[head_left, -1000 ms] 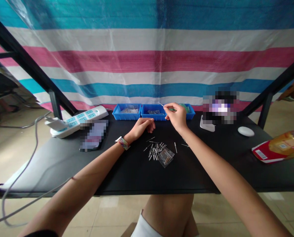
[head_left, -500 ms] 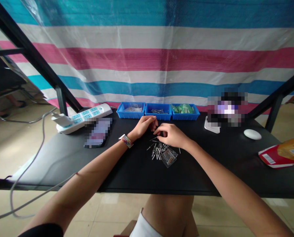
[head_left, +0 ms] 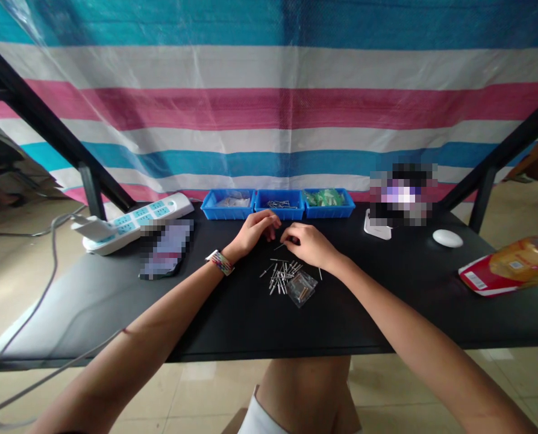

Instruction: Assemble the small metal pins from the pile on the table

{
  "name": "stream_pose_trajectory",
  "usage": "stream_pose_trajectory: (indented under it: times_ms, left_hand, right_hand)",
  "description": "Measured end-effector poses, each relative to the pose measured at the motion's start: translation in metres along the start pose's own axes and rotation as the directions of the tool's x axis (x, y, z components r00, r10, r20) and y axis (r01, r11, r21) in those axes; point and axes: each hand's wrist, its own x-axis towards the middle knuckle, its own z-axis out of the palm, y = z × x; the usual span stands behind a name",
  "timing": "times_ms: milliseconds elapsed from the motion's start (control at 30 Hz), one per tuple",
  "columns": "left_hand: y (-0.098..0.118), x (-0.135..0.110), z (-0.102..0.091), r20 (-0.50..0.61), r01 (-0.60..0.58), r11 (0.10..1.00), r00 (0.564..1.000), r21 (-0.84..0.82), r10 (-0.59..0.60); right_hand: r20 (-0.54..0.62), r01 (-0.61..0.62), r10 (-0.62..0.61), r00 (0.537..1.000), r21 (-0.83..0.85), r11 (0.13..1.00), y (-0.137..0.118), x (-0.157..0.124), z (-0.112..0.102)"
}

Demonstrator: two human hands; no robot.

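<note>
My right hand (head_left: 310, 244) pinches a thin silver rivet (head_left: 279, 246) between thumb and fingers, just above the black tabletop. Close on its left, my left hand (head_left: 253, 232) rests with its fingers curled inward in front of the bins; what they hold, if anything, is hidden. Nearer to me lies a loose pile of silver blind rivets (head_left: 278, 282), several of them strewn apart. A small clear plastic bag (head_left: 303, 289) with brass-coloured pieces inside touches the pile's right side. The middle blue bin (head_left: 279, 213), behind my hands, contains more silver rivets.
The left blue bin (head_left: 227, 213) holds clear bags, the right blue bin (head_left: 329, 211) green packets. A power strip (head_left: 137, 223) and a phone (head_left: 168, 247) are at left. A white mouse (head_left: 447, 239) and a red-yellow packet (head_left: 512, 265) are at right. A cable crosses the left side.
My right hand has moved slightly away from the pile, and a rivet now shows at its fingertips. The whole view has shifted a little to the right.
</note>
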Motion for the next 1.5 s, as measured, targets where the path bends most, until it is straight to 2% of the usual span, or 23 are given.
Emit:
stream_pose_trajectory:
  times_ms: [100,167,300,400,567,667,833,1000,1167,1367,1500]
  left_hand:
    - [0.001,0.000,0.000,0.013,-0.005,0.999,1.000,0.052,0.004]
    - [0.001,0.000,-0.001,0.031,-0.003,0.996,1.000,0.088,0.000]
    - [0.002,0.000,-0.001,0.054,-0.013,0.992,0.999,0.125,0.006]
    - [0.003,0.000,0.000,0.059,-0.015,0.991,0.998,0.131,0.008]
    - [0.004,0.000,0.000,0.064,-0.023,0.991,0.998,0.134,0.014]
    - [0.002,0.001,-0.001,0.062,-0.027,0.991,0.998,0.130,0.019]
    - [-0.002,0.002,-0.002,0.060,-0.013,0.991,0.998,0.135,0.005]
    - [-0.003,0.002,-0.002,0.069,-0.009,0.990,0.998,0.142,-0.001]
    - [0.000,0.001,0.000,0.088,-0.025,0.988,0.996,0.154,0.012]
    - [-0.003,0.001,0.002,0.090,-0.053,0.990,0.995,0.132,0.042]
    - [-0.005,0.001,0.001,0.042,-0.038,0.991,0.999,0.125,0.033]
  right_hand:
    - [-0.069,-0.043,0.054,0.996,0.157,0.987,0.010,0.003,-0.004]
    - [-0.063,-0.058,0.071,0.996,0.189,0.980,0.014,0.003,-0.008]
    - [0.042,0.009,-0.010,0.999,0.031,0.999,0.016,0.000,-0.013]
    - [0.075,0.032,-0.030,0.997,-0.032,0.999,0.013,-0.002,-0.014]
    - [0.063,-0.018,0.019,0.998,-0.025,1.000,0.004,-0.003,-0.008]
    - [0.037,-0.053,0.057,0.998,-0.083,0.995,0.001,-0.004,-0.003]
    - [0.031,-0.022,0.025,0.999,-0.115,0.993,0.004,-0.004,0.002]
    - [-0.061,-0.044,0.046,0.997,0.031,0.999,0.013,-0.001,0.001]
    - [-0.171,-0.110,0.150,0.974,0.226,0.968,0.018,0.004,-0.002]
    - [-0.224,-0.132,0.254,0.941,0.450,0.883,0.020,0.006,0.001]
    - [-0.218,-0.130,0.312,0.925,0.589,0.797,0.023,0.007,0.003]
